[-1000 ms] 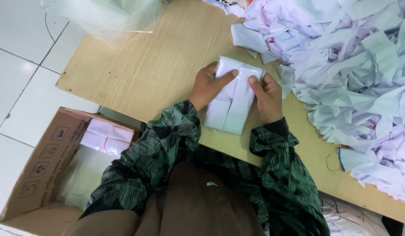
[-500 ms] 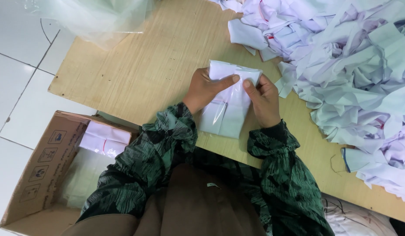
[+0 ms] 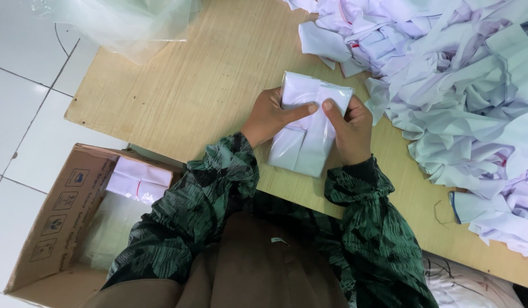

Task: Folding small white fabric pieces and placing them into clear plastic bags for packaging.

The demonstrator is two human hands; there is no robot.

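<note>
I see my left hand (image 3: 269, 116) and right hand (image 3: 349, 128) clamped on a white folded garment in a clear bag (image 3: 308, 131), lying on the wooden surface (image 3: 190, 85). A white cloth heap (image 3: 458, 85) crowds the right; bare room lies left. Below the surface edge, a cardboard box (image 3: 59, 211) holds a white packet (image 3: 137, 179).

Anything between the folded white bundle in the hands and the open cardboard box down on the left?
Nothing visible. Both hands, left hand and right hand, grip the bagged white bundle on the table; the cardboard box sits open below the table's edge.
</note>
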